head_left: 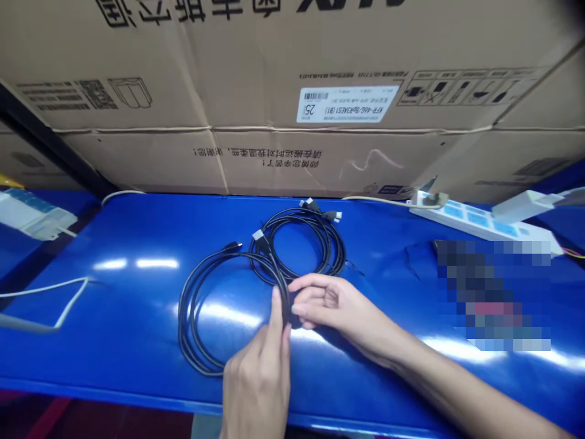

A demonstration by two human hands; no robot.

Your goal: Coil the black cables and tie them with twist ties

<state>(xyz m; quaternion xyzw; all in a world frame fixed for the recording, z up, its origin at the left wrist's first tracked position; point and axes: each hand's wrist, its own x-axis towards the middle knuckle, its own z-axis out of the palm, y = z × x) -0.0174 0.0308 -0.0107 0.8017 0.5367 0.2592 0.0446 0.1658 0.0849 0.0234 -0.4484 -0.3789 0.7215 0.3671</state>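
A black cable [185, 305] is wound into a loose coil on the blue table, with a USB plug [260, 239] at its upper right and a smaller plug [234, 246] at its top. My left hand [260, 366] pinches the right side of this coil, its index finger along the strands. Beside it, my right hand [326, 302] has its fingers curled together, the index fingertip at the strands. Whatever lies between the right thumb and fingers is hidden. Just behind, a second bundle of coiled black cable [342, 250] lies flat, its plugs at the top, partly overlapped by the first coil.
Large cardboard boxes [256, 79] stand along the back of the blue table [137, 329]. At the right are a white power strip [484, 219] and a blurred-out object [493, 299]. A white device [36, 213] and a pale cable [68, 305] are at the left.
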